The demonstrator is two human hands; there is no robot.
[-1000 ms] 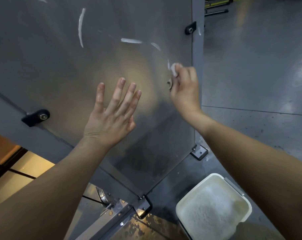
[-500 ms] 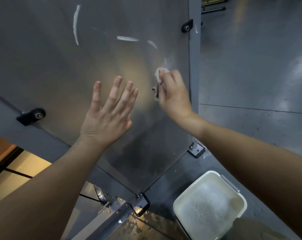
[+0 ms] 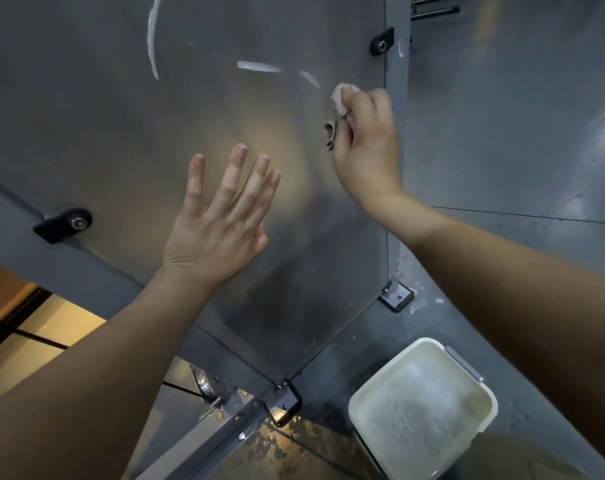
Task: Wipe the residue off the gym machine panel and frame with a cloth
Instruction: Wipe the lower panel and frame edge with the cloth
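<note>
Up and toward the panel's right edge: that is where the right hand (image 3: pixel 367 147) has travelled in the last half second, carrying the cloth (image 3: pixel 342 95) with it. In the head view its fingers are curled round the bunched cloth, pressing it against the grey panel (image 3: pixel 86 109) just below a short white streak (image 3: pixel 309 79). The left hand (image 3: pixel 218 230) lies flat on the panel with straight, spread fingers, bracing it.

Two more white streaks, a long one (image 3: pixel 153 36) and a horizontal one (image 3: pixel 257 66), sit higher up, and a small mark (image 3: pixel 400 48) shows on the frame post (image 3: pixel 396 15). A tub (image 3: pixel 387 372) of foamy water stands on the floor below.

To wipe well, I judge the cloth should pass over each streak with firm, overlapping strokes, be turned to a clean face, and finish on the post.
</note>
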